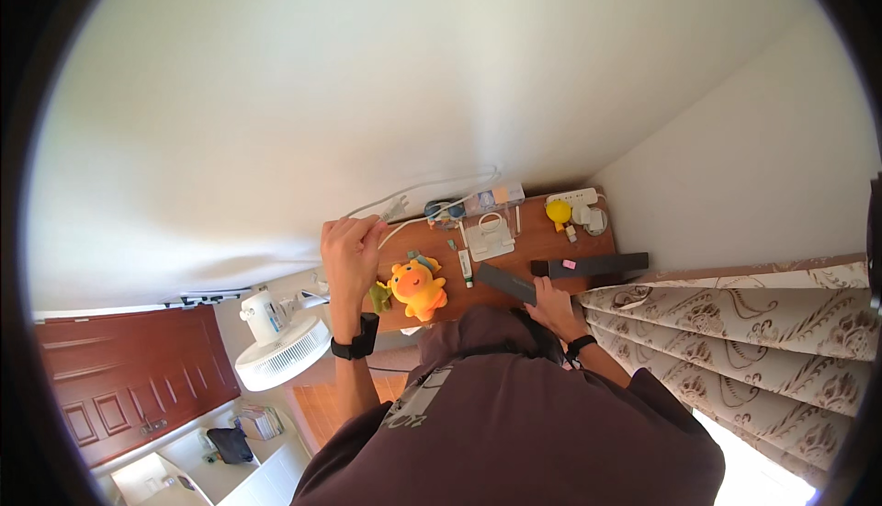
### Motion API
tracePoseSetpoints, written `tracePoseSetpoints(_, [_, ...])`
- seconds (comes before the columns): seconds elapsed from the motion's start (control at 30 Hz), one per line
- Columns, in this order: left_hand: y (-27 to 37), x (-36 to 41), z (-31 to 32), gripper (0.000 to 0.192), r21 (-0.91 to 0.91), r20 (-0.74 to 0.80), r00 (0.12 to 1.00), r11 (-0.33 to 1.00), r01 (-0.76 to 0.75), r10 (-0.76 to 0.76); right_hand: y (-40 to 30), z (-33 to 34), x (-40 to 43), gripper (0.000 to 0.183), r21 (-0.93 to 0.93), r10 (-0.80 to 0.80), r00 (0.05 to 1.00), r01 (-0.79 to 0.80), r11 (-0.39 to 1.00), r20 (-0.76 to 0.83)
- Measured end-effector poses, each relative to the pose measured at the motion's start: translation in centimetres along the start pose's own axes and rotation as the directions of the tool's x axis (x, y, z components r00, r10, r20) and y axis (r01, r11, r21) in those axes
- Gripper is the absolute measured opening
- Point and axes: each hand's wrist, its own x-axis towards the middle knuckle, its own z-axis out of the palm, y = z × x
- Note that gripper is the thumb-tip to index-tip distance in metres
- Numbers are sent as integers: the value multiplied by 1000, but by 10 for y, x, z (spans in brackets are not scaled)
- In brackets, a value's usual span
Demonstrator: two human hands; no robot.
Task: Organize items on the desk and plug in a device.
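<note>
My left hand (350,251) is raised over the desk's left end, its fingers curled around a white power cable. The cable's plug (395,209) sticks out by the fingertips, and a loop of cable (441,180) runs up against the wall. At the desk's front edge, my right hand (553,305) grips one end of a dark grey oblong box (507,284). Behind that hand lies a longer black box (612,264) with a small pink item (568,265) on it. An orange plush toy (418,289) sits between my hands, beside a green toy (380,296).
The wooden desk (527,247) holds a white stand (489,237), a tube (466,268), a yellow ball-shaped object (558,211) and a power strip (572,197). A white fan (282,347) stands at left. Patterned curtains (730,334) hang at right.
</note>
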Motion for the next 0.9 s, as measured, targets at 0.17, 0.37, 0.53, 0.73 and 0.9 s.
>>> tracePoseSetpoints(0.17, [-2, -2, 3, 10, -34, 18, 1000, 999, -18, 19, 11, 25, -6, 65, 52, 1, 1000, -1, 999, -1])
tracePoseSetpoints(0.37, [4, -5, 3, 10, -30, 77, 997, 1000, 4, -1, 22, 49, 6, 68, 27, -36, 999, 36, 999, -1])
tracePoseSetpoints(0.53, [-5, -5, 11, 10, -5, 106, 994, 1000, -7, 8, 35, 69, 19, 66, -22, -52, 998, 51, 998, -32])
tracePoseSetpoints(0.73, [-5, -7, 9, 12, -71, 141, 989, 996, 46, -36, 39, 76, 24, 64, -17, -51, 994, 53, 998, 92])
tracePoseSetpoints(0.9, [-12, -14, 9, 14, -113, 153, 984, 988, 108, -90, 28, 55, 7, 45, 38, -131, 990, 133, 990, -46])
